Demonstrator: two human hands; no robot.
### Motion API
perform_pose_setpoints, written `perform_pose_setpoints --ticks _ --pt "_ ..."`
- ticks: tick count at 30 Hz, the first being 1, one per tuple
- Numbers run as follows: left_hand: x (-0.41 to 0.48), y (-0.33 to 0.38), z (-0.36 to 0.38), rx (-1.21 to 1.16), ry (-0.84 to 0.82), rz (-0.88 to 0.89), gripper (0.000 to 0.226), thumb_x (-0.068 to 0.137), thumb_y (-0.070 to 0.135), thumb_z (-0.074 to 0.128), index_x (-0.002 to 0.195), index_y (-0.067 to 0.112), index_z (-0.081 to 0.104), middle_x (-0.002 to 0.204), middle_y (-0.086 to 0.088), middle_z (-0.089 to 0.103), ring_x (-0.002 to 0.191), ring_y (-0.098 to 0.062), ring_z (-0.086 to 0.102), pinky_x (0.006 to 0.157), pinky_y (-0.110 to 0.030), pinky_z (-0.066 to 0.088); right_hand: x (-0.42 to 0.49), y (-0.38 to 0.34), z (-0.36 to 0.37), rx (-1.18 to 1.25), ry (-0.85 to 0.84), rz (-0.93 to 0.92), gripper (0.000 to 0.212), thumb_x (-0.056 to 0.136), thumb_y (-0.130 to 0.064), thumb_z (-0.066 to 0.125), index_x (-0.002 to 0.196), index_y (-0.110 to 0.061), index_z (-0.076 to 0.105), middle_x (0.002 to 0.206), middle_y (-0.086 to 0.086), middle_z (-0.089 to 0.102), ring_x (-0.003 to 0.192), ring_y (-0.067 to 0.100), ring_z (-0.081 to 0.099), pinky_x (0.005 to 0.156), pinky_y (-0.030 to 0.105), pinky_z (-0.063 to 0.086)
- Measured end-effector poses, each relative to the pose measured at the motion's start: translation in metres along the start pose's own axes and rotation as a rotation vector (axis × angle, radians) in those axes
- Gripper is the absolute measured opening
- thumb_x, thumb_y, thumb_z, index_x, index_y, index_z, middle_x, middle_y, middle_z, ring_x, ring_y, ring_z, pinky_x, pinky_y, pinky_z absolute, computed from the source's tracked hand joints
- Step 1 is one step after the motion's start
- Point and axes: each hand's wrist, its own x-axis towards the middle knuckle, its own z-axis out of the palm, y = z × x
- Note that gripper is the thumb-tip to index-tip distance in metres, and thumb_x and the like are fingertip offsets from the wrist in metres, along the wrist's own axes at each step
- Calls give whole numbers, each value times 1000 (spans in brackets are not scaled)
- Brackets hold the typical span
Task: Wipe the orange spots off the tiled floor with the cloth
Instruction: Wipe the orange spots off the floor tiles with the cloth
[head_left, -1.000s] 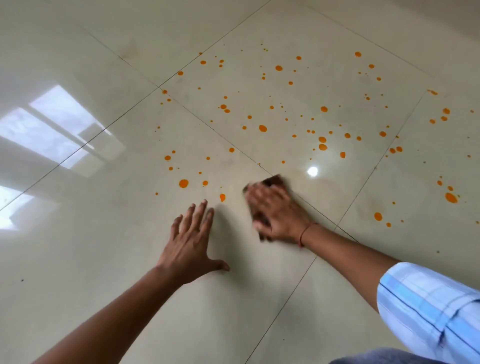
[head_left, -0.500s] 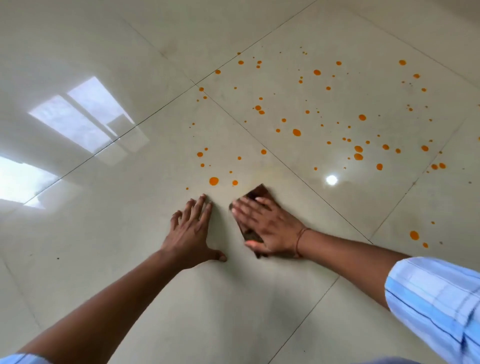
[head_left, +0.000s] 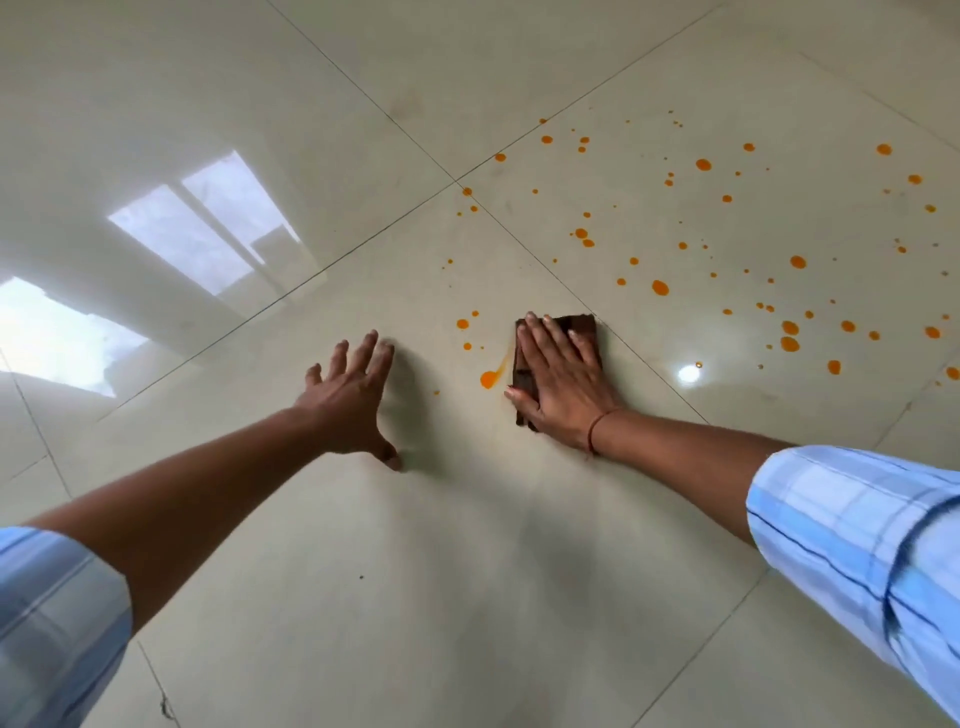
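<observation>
Right hand (head_left: 563, 387), fingers straight, presses the cloth (head_left: 582, 325) flat. Left hand (head_left: 348, 400), fingers spread, rests on the floor (head_left: 467, 571) at the cloth's 9 o'clock. Orange spots (head_left: 660, 287) lie toward 2 o'clock.

No writing, label, brand, number or sign can be read anywhere. The tiled floor (head_left: 467, 597), the cloth (head_left: 584, 326) and the striped sleeve (head_left: 857, 519) carry no legible marks.
</observation>
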Motion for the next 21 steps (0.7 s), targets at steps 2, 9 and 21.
perform_pose_setpoints --ticks 2,9,21 --pt "7 -10 1 -52 -28 2 157 43 70 83 151 19 -19 158 -2 -28 146 -36 -14 113 -62 19 -19 -16 4 -35 -5 -194 87 87 -64 23 156 -12 12 164 7 9 151 20 5 120 47 10" --pt "13 -19 13 -168 -35 31 157 44 61 87 150 20 -20 156 0 -32 144 -35 -22 113 -64 12 33 -23 -4 28 26 57 87 87 -64 19 156 -13 10 165 4 7 151 16 4 122 44 6" --pt "14 -19 16 -264 -55 39 155 47 52 90 150 19 -21 153 1 -37 141 -36 -30 111 -67 1 25 -74 10 17 117 106 78 90 -52 36 154 -10 23 163 6 18 150 21 19 119 42 12"
